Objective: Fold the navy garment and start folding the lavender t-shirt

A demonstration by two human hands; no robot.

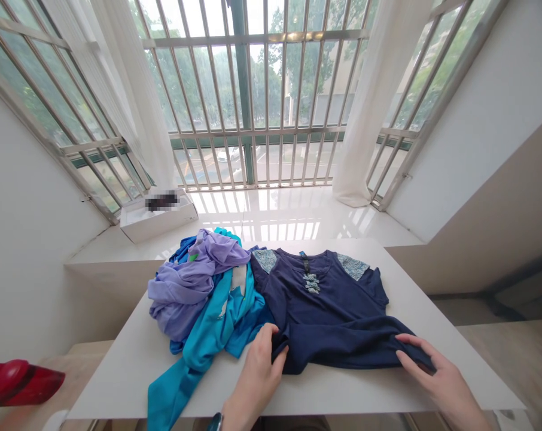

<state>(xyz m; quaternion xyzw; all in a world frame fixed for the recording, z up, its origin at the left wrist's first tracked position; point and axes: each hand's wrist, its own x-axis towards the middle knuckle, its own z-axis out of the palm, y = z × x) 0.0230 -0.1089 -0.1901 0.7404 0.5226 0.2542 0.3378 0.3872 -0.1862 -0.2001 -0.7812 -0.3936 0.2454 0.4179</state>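
A navy blue T-shirt (329, 299) lies front side up on the white table, neckline towards the window. It has patterned shoulder panels and small bow-like trims below the neck. Its lower part is folded up in a loose band. At the band's left end my left hand (264, 362) pinches the cloth between thumb and fingers. My right hand (432, 371) grips the right end, thumb and fingers around the fabric. Left of the shirt is a heap of crumpled clothes: a lilac garment (185, 293) on top of a teal garment (208, 341), whose end hangs over the front edge.
The white table (131, 365) meets a glossy window sill (262, 209). A white box (158, 218) stands on the sill at left. Barred windows and white curtains (365, 120) are behind. A red object (20, 383) is at the lower left, off the table.
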